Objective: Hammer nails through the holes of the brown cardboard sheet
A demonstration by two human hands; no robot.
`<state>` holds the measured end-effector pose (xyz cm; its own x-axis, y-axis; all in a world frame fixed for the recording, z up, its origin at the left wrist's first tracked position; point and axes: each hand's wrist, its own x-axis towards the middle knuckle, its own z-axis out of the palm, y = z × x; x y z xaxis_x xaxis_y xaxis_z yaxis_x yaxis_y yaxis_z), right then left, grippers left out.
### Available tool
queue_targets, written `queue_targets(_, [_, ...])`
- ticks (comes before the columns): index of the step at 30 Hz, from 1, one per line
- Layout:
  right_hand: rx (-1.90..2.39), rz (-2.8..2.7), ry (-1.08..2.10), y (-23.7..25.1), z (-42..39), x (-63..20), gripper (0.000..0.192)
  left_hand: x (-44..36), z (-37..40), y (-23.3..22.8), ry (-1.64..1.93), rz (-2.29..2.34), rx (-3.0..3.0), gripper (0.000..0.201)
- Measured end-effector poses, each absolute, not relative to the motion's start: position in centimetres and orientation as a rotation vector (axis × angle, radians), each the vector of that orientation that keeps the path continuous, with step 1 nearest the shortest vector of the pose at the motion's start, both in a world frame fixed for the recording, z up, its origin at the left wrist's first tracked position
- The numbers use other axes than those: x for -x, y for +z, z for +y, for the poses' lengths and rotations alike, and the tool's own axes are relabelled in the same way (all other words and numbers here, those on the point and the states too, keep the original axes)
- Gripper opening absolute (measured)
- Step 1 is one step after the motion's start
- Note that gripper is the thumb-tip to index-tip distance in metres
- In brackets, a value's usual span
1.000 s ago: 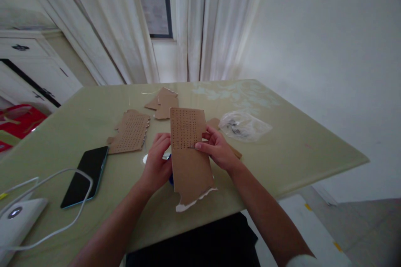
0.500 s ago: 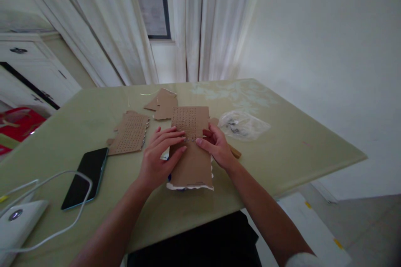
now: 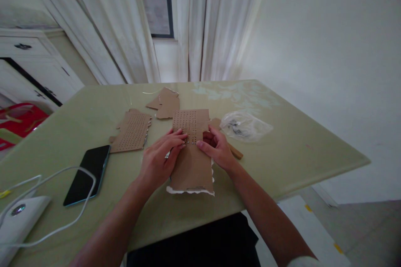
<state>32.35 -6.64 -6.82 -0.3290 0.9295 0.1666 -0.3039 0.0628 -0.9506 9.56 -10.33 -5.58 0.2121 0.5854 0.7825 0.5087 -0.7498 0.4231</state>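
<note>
Three cardboards: one (image 3: 192, 150) near the table's (image 3: 282, 158) front edge, pinned flat under left hand (image 3: 158, 160) and right hand (image 3: 216, 148), right side open.

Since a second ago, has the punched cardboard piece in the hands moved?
Yes. The cardboard piece was tilted up off the table; now it lies flat, its torn edge farther from the near table edge, with the left hand on top.
</note>
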Motion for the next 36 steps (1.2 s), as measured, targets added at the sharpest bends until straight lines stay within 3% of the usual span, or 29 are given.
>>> queue_targets(9, [0.702,-1.312,1.453,-7.2,-6.5,-32.3,0.048,-9.6,-10.4,-5.9,1.677,1.053,-2.465,0.029])
queue_targets(24, [0.652,-1.359,1.41,-6.6,-6.6,-32.0,0.039,-10.3,-11.6,-4.8,1.751,1.06,-2.494,0.023])
queue_targets(29, [0.735,-1.162,1.398,-6.5,-6.4,-32.1,0.038,-9.5,-10.9,-4.1,1.782,1.541,-2.029,0.009])
queue_targets(31, [0.734,-1.061,1.4,-6.3,-6.2,-32.2,0.04,-8.2,-10.0,-4.0,1.635,1.787,-1.851,0.018])
queue_targets(36, [0.711,-0.926,1.411,-5.9,-5.6,-32.4,0.041,-5.3,-7.9,-5.1,0.622,2.204,-1.916,0.022])
